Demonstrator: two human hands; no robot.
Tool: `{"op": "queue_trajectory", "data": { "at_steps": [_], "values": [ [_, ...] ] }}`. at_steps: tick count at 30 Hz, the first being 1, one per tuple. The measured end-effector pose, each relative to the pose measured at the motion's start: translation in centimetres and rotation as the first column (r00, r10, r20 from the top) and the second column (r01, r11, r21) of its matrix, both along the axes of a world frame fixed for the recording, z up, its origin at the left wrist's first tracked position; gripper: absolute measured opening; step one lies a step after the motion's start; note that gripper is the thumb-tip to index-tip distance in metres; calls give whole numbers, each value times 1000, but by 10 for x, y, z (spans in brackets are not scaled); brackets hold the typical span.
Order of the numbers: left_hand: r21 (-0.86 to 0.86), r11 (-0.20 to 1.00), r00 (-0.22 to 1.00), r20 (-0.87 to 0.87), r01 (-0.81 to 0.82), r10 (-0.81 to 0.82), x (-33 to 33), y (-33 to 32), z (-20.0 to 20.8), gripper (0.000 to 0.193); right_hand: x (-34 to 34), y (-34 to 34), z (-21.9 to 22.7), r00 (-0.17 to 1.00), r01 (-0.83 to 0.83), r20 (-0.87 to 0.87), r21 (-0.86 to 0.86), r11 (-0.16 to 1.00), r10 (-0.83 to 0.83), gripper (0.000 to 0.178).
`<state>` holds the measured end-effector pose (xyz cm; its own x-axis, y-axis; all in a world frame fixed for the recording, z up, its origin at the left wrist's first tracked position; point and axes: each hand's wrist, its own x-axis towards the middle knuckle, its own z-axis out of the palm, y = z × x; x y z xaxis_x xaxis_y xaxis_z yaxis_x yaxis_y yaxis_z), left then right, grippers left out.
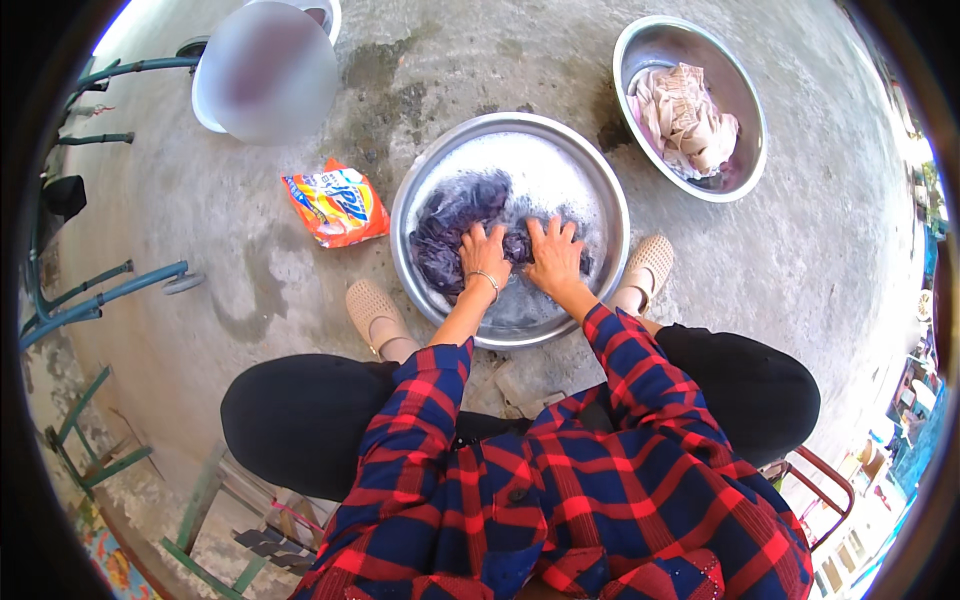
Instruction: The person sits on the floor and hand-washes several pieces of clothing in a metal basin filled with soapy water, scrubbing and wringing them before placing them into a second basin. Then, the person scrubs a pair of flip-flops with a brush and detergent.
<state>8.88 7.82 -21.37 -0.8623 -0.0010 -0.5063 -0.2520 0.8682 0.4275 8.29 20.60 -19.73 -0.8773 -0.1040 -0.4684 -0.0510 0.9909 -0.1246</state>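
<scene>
A wide metal basin (618, 200) stands on the floor between my feet, holding white suds and a dark, wet cloth (440, 238). The cloth lies bunched toward the basin's left side and stretches across under both hands. My left hand (485, 256), with a bracelet at the wrist, presses into it with fingers curled over the folds. Close beside it on the right, my right hand (555, 255) grips the same cloth, knuckles up. Fingertips of both hands are partly sunk in the fabric and foam. What kind of garment it is cannot be made out.
An orange packet (338, 205) lies left of the basin. At the far right, a second metal basin (757, 140) holds pale wet clothes (688, 120). A white tub (205, 105), mostly blurred, is at the far left. Blue-green metal frames (110, 292) stand along the left edge.
</scene>
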Motion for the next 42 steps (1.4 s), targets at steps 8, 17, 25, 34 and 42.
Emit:
{"op": "queue_trajectory", "data": {
  "at_steps": [8,17,25,34,42],
  "values": [
    [59,997,976,208,56,-67,-20,-5,8,60,-27,11,-10,992,-112,50,-74,991,116,45],
    [771,472,806,88,-427,586,-10,-13,33,36,-67,41,108,808,494,296,-812,312,-510,39],
    [876,-170,857,478,-450,191,-11,-4,162,74,-43,11,270,829,403,456,-888,-219,-324,34],
    [714,-599,916,393,-362,-85,-11,-35,133,61,-52,3,281,804,342,572,-672,-657,-167,13],
    [578,-702,737,667,-416,112,1,-31,142,71,40,-39,230,789,-179,-333,-928,326,-515,46]
  ]
}}
